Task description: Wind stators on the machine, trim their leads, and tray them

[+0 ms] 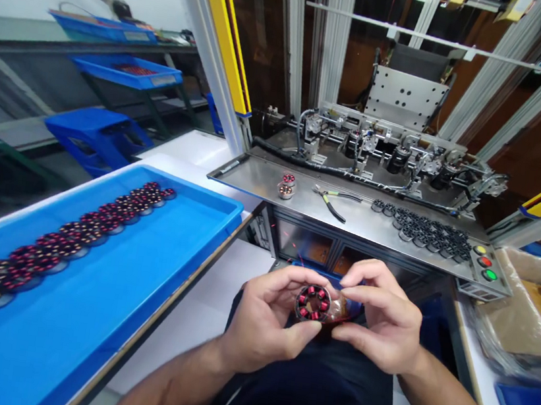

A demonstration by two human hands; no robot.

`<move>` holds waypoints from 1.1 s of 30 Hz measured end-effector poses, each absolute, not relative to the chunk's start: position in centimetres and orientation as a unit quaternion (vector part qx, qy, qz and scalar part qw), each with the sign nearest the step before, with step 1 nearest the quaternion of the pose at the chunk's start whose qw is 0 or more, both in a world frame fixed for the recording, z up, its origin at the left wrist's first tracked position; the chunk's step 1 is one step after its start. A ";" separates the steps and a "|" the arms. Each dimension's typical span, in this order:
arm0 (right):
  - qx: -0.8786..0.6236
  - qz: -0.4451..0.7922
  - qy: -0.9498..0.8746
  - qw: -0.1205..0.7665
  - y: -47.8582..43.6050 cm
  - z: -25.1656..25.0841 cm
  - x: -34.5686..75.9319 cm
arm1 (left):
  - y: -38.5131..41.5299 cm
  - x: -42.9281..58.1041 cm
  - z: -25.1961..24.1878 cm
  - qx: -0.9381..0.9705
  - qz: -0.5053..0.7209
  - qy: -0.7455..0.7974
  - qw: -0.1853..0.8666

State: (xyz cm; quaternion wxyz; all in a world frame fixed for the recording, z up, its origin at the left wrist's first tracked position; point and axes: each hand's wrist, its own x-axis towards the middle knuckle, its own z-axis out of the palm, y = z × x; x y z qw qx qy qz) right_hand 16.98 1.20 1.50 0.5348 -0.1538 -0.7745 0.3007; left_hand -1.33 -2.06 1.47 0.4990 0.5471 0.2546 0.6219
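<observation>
My left hand (263, 314) and my right hand (380, 316) meet in front of my lap, both closed round a small round stator (313, 303) with red-wound coils. The left fingers and thumb pinch its left rim. My right hand grips its right side, where thin copper wire ends seem to stick out. The stator faces up towards me.
A blue tray (142, 265) at my left carries a long row of several wound stators (71, 236). Ahead, the steel machine shelf (263, 178) bears two stators (286, 186), pliers (333, 204), several dark stator cores (421, 226) and coloured buttons (485, 261). A lined box (519, 315) stands right.
</observation>
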 end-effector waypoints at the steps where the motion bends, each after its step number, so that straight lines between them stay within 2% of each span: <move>1: -0.134 0.305 -0.787 0.519 1.7 2.0 17.0 | -2.0 -1.3 1.5 0.537 0.608 0.248 0.530; 4: -0.076 0.304 -0.817 0.483 3.0 3.5 16.7 | -2.0 -1.2 1.5 0.527 0.576 0.245 0.575; 8: -0.050 0.247 -0.845 0.471 2.9 4.3 16.2 | -1.8 -1.3 1.1 0.530 0.574 0.252 0.572; 13: -0.135 0.059 -0.831 0.537 0.9 3.1 16.5 | -1.6 -1.4 0.9 0.468 0.559 0.221 0.648; 16: -0.150 0.012 -0.811 0.566 -0.1 2.3 16.2 | -1.8 -1.1 0.9 0.473 0.598 0.209 0.612; 23: -0.252 0.097 -0.726 0.633 -1.6 1.3 14.2 | -2.5 -0.4 0.3 0.509 0.687 0.229 0.465; 29: -0.284 0.213 -0.670 0.652 -2.0 0.8 13.0 | -2.3 0.0 -0.2 0.489 0.719 0.214 0.444; 33: -0.290 0.227 -0.652 0.663 -1.5 0.5 12.3 | -2.2 0.4 -0.7 0.468 0.720 0.224 0.462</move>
